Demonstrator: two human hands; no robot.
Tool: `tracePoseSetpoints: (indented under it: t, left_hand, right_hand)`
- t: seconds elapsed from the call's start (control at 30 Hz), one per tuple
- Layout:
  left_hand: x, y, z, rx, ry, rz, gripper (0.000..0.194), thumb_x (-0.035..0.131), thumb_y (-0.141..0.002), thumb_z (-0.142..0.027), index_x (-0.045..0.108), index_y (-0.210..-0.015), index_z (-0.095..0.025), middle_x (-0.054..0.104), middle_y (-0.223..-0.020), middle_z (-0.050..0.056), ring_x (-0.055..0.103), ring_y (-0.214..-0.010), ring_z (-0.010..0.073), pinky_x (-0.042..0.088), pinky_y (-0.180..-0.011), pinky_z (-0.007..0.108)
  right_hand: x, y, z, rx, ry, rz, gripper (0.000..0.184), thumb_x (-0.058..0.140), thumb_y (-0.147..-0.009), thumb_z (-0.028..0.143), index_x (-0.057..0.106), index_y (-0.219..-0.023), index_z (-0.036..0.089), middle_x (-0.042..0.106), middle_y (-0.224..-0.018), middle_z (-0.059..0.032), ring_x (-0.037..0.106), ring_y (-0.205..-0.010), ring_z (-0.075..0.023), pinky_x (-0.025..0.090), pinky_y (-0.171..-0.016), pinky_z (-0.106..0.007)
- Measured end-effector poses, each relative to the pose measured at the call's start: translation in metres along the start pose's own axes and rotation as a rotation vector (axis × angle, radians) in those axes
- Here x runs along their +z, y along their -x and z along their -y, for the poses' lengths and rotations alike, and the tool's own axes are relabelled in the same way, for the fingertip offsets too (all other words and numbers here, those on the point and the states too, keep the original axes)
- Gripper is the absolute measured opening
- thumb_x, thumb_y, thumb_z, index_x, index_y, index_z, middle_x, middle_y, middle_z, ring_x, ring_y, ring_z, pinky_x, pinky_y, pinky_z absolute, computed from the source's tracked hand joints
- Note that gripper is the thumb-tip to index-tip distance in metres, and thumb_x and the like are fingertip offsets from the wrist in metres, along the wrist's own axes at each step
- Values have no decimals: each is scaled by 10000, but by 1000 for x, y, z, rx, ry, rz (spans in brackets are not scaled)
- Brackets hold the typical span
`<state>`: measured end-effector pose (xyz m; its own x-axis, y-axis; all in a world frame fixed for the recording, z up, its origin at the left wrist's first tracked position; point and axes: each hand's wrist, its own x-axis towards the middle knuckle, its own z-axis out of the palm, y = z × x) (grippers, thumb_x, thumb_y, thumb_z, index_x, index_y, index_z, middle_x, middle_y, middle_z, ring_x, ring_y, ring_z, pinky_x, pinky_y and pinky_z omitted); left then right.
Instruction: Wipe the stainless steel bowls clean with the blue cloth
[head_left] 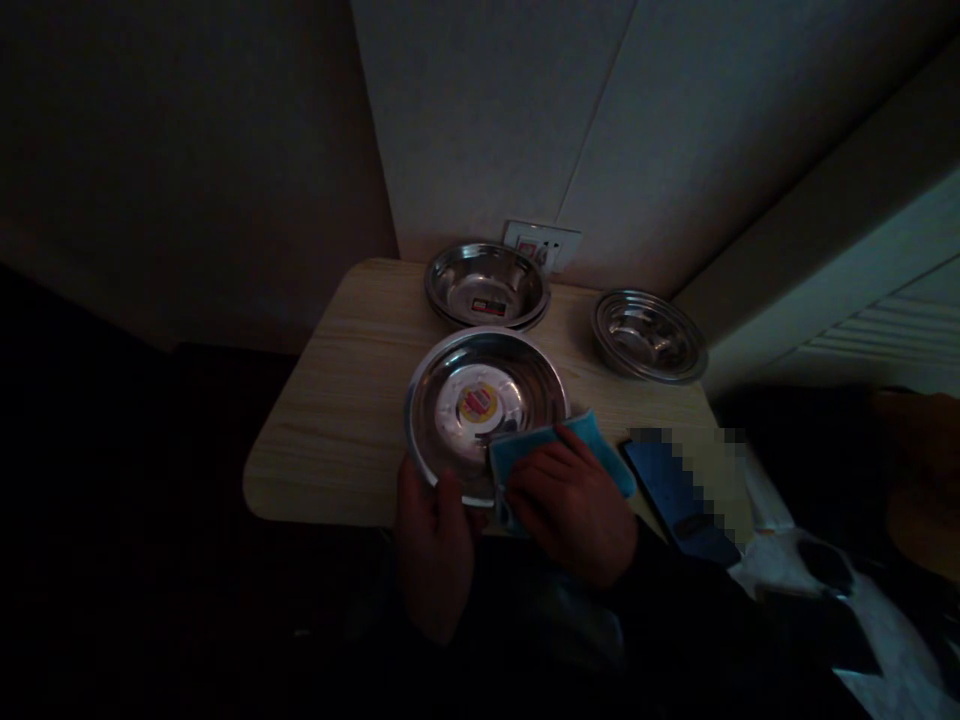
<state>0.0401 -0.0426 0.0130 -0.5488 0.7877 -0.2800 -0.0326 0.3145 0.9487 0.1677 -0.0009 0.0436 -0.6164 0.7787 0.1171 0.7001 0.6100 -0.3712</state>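
Observation:
A shiny metal basin (525,378) with a round yellow and red sticker (478,402) in its middle is tilted over the front of the wooden table. My left hand (436,550) grips its lower left rim, thumb on the inside and fingers underneath. In my right hand (566,500) is a folded blue cloth (600,450), pressed against the basin's lower right rim. The fingers of that hand are bent over the cloth. The part of the rim under the cloth is hidden.
Behind stand stacked metal basins (486,280) against the wall, below a wall socket (544,243). More nested metal bowls (649,335) sit at the right of the table (322,400). A dark flat object (675,500), partly pixelated, lies at the right front corner. The room is dim.

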Motion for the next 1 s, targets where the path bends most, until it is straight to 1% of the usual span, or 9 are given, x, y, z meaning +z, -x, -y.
tracePoseSetpoints:
  t: [0.07, 0.23, 0.3, 0.4, 0.53, 0.67, 0.8, 0.9, 1.0]
  left_hand:
    - [1, 1, -2, 13, -17, 1, 369, 498, -834, -384, 515, -1134, -169, 634, -674, 5, 580, -501, 147, 458, -463, 251]
    - [-1, -3, -4, 135, -102, -86, 289, 511, -818, -310, 564, -1066, -173, 658, -1001, 69, 627, -884, 187, 489, -762, 290]
    - [-2, -5, -3, 90, -60, -56, 306, 507, -821, -327, 553, -1081, -172, 672, -913, 56, 641, -755, 172, 503, -658, 276]
    - [-2, -6, -2, -34, 11, 17, 360, 508, -823, -374, 516, -1120, -171, 617, -593, -16, 560, -442, 140, 440, -423, 240]
    - [-6, -7, -4, -67, 17, 39, 358, 515, -818, -392, 508, -1109, -182, 541, -452, -57, 536, -378, 146, 421, -380, 230]
    - [-11, -11, -6, -84, -11, 41, 329, 530, -807, -408, 517, -1060, -198, 553, -445, -55, 557, -390, 158, 432, -384, 233]
    - [-14, -16, -8, -114, -3, 83, 361, 545, -786, -469, 527, -1022, -197, 558, -433, -51, 542, -372, 160, 419, -364, 235]
    - [-16, -18, -13, -107, -7, 104, 382, 570, -758, -493, 546, -984, -186, 561, -432, -47, 526, -366, 147, 402, -360, 223]
    - [-19, -19, -18, -116, -19, 105, 411, 576, -739, -526, 559, -954, -176, 580, -451, -38, 540, -386, 147, 411, -375, 225]
  right_hand:
    - [0, -1, 1, 9, 5, 2, 84, 578, -834, 179, 654, -800, 190, 670, -804, -19, 581, -859, -192, 269, -1043, -455]
    - [10, -7, 13, -15, -37, -21, 77, 579, -842, 186, 654, -825, 191, 675, -816, -13, 587, -860, -176, 277, -1050, -428]
    - [10, -2, 10, -47, -9, -41, 83, 569, -850, 184, 649, -830, 193, 676, -816, -11, 587, -852, -176, 272, -1053, -441]
    - [2, 9, -6, -97, 78, -78, 88, 566, -846, 165, 646, -827, 197, 680, -821, -10, 589, -842, -185, 263, -1058, -467]
    - [-17, 22, -26, -69, 95, -158, 124, 530, -853, 153, 642, -824, 197, 685, -855, -36, 595, -863, -213, 281, -1048, -499]
    - [-34, 32, -32, 254, -319, -331, 124, 541, -854, 277, 642, -876, 207, 687, -854, -41, 627, -787, -188, 494, -807, -342]
    - [-33, 42, -31, 639, -817, -389, 249, 602, -804, 440, 646, -829, 196, 686, -751, -24, 632, -692, -169, 498, -619, -257]
    - [-23, 41, -30, 740, -1142, -501, 314, 677, -721, 489, 633, -815, 192, 679, -716, -14, 620, -642, -158, 489, -586, -254]
    - [-15, 36, -31, 763, -1321, -563, 334, 721, -662, 484, 629, -810, 199, 683, -724, -19, 628, -644, -177, 498, -578, -281]
